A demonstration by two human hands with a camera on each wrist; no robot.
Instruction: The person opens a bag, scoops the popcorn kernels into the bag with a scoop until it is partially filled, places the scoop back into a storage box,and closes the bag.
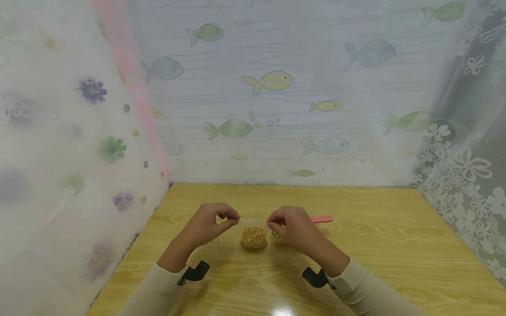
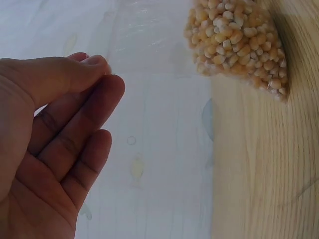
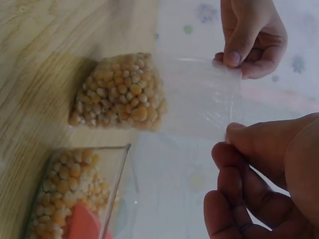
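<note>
Pinching the clear bag (image 3: 199, 97) of corn kernels (image 3: 119, 92) are both hands, left hand (image 1: 209, 226) and right hand (image 1: 292, 228).

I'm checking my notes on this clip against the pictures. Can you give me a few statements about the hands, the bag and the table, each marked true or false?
1. Both hands pinch the top edge of the clear plastic bag. True: the left hand and the right hand each hold a corner.
2. The bag is empty. False: corn kernels fill its lower part.
3. The bag's bottom rests on the wooden table. True.
4. A second clear container with kernels stands beside the bag. True.
5. The pink item lies left of the left hand. False: it shows beyond the right hand.
</note>
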